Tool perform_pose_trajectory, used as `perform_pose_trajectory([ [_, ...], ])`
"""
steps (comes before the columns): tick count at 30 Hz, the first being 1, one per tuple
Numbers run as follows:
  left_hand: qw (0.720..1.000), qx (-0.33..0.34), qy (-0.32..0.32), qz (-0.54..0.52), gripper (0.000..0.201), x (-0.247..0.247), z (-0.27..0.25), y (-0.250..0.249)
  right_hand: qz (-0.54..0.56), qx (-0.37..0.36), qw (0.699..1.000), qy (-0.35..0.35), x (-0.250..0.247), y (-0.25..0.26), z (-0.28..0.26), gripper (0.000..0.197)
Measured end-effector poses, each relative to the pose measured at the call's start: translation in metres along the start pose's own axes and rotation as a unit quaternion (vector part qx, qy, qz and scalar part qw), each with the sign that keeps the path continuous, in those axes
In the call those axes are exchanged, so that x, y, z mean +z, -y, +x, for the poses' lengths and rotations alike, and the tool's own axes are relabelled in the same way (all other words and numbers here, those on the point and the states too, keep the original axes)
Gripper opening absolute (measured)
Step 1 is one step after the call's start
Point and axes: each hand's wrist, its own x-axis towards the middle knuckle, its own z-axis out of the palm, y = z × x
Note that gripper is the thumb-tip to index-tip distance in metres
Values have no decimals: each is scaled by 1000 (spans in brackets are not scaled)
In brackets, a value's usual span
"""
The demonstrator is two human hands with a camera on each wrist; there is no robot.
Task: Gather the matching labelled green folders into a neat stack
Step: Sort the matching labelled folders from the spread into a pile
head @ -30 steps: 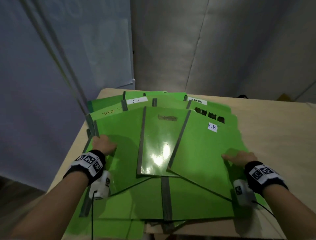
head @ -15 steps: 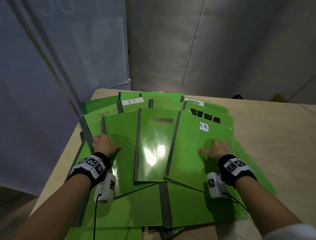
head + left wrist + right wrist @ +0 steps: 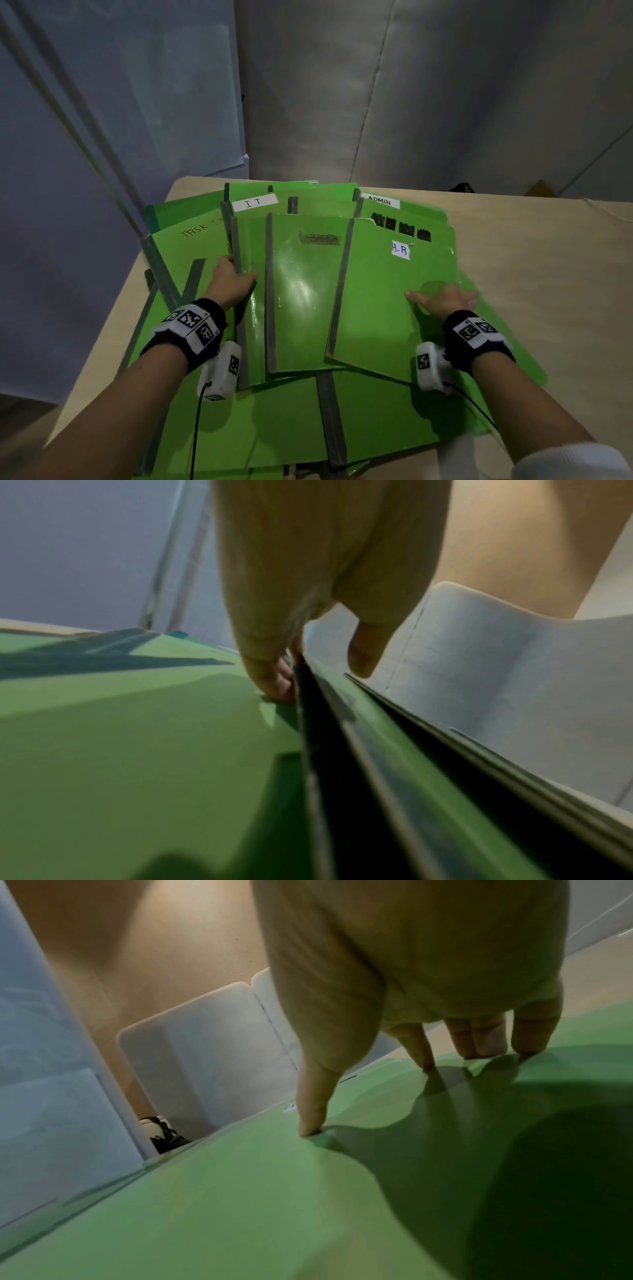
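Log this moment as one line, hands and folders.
left hand: grips spine edge of left top folder | right hand: fingertips press H.R folder | folders: fanned, not yet stacked | table

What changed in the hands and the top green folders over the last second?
The left hand slid rightward and now grips the spine edge of the leftmost top folder, pushing it under the middle folder. The right hand moved inward and presses the H-R folder with spread fingers. The I.T label and ADMIN label kept their places.
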Motion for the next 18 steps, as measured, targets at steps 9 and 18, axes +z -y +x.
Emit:
perform_pose_trajectory([
  [9,999,10,26,-36,83,26,-5,-17,39,-111,992,32,22,29,-25,96],
  [18,999,-16,41,-27,91,32,-14,-12,111,-212,965,102,37,35,-40,74],
])
